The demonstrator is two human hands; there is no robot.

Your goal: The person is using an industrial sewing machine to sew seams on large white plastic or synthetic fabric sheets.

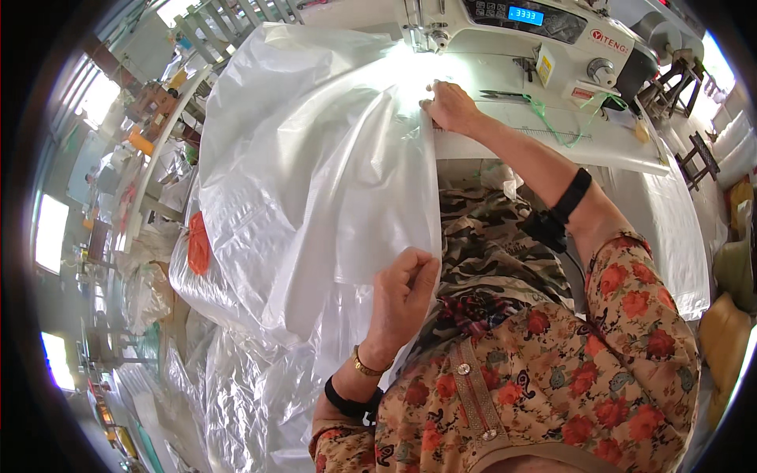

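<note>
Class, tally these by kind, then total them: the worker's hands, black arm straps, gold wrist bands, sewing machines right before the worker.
Hands: 2 (left hand, right hand)
Black arm straps: 2 (left strap, right strap)
Gold wrist band: 1
Sewing machine: 1
Total: 6

Head, left fisheye | I look down from head height, facing a sewing machine | left hand and right hand at close range, machine beyond
</note>
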